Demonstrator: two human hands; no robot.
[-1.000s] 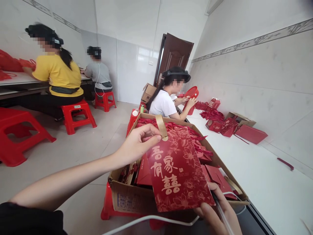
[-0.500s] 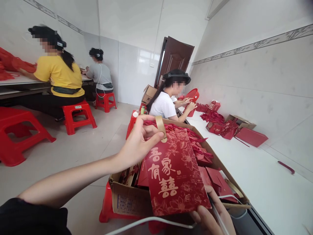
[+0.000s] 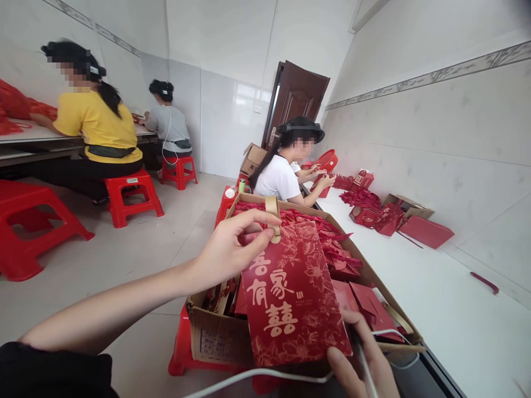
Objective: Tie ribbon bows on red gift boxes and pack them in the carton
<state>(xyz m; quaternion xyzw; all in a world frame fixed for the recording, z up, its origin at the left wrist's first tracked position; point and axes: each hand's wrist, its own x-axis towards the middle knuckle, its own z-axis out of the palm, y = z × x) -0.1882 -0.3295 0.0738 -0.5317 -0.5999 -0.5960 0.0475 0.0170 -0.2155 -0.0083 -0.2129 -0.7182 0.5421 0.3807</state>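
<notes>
A red box with pale characters and flower prints (image 3: 296, 298) is held up in front of an open cardboard box (image 3: 219, 334). The thumb and index finger of my left hand (image 3: 238, 246) pinch the gold strap (image 3: 272, 210) at its top. My right hand (image 3: 365, 354) grips the lower right corner, thumb on the front face, fingers partly hidden behind it. A thin pale rod (image 3: 365, 367) lies across my right hand. Red boxes and ribbons (image 3: 338, 251) fill the cardboard box beneath.
A person in white (image 3: 276, 179) works at the white table (image 3: 440, 293) on the right, where red boxes (image 3: 427, 231) lie. Two people sit at a left table. Red stools (image 3: 135, 196) stand on the floor. A white cable (image 3: 249, 375) crosses the front.
My left fingers have lowered onto the base of the gold strap and closed more tightly. The red box has shifted slightly left. My right thumb has moved up at its corner.
</notes>
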